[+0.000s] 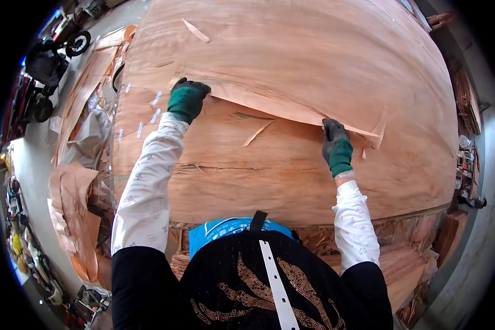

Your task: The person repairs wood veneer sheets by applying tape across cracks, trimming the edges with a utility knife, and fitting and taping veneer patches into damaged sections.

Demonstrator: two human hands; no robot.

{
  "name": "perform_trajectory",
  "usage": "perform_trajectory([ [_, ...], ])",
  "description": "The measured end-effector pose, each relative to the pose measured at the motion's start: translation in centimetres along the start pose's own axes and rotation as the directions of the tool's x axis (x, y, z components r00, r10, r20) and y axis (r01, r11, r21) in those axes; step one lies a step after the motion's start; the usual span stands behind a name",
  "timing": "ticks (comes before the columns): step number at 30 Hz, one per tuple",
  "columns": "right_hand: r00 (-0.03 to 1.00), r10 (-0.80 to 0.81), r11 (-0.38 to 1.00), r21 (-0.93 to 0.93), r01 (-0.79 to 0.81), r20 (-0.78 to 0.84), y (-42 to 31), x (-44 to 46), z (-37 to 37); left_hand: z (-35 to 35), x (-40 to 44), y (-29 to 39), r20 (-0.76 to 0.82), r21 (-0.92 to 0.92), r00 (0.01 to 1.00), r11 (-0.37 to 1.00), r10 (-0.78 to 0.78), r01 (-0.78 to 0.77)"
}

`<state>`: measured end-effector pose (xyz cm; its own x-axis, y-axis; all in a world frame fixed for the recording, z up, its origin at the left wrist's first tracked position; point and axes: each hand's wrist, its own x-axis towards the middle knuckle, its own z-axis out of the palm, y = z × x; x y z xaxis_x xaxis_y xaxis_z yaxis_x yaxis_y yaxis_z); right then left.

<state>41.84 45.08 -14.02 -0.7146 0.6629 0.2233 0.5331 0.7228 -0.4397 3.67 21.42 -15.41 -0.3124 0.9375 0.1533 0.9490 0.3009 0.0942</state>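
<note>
A long, thin strip of wood veneer [267,103] lies across a large veneer sheet [291,187], its near edge lifted. My left hand [188,99], in a dark glove with a green cuff, is closed on the strip's left end. Near the strip's right end, my right hand [337,144], gloved alike, pinches the same edge. Below the strip, the sheet shows dark cracks along its grain. A small veneer sliver [257,133] rests between my hands, and another pale sliver [196,31] lies farther up.
White tape pieces [155,115] stick near the sheet's left edge. Torn veneer scraps [74,203] are heaped on the floor at the left. Motorbikes [49,66] stand at the far left. Stacked veneer [465,93] lies beyond the right edge.
</note>
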Motion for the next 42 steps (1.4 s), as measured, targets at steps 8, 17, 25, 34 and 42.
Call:
perform_trajectory([
  [8, 1.000, -0.010, 0.998, -0.065, 0.011, 0.017, -1.2, 1.6, -0.8, -1.3, -0.3, -0.9, -0.091, -0.043, 0.995, 0.999, -0.030, 0.026],
  [17, 0.993, 0.035, 0.994, 0.103, -0.023, -0.114, -1.0, 5.2, -2.5, -5.0, 3.5, -1.8, -0.231, -0.100, 0.972, 0.995, -0.046, 0.024],
  [25, 0.985, 0.057, 0.975, -0.219, -0.020, 0.161, -0.9, 1.3, 1.0, 0.1, -2.1, -1.7, 0.013, -0.004, 0.998, 0.999, -0.054, 0.054],
  [34, 0.998, -0.037, 0.986, -0.161, 0.044, 0.045, -1.0, 1.4, 1.0, 0.6, -2.2, -2.8, -0.106, 0.013, 0.994, 1.000, 0.011, -0.009],
  [42, 0.974, -0.210, 0.978, -0.031, 0.208, -0.090, -4.5, 2.3, -6.9, -12.1, -4.2, -1.9, -0.074, -0.200, 0.984, 0.964, 0.163, -0.175],
])
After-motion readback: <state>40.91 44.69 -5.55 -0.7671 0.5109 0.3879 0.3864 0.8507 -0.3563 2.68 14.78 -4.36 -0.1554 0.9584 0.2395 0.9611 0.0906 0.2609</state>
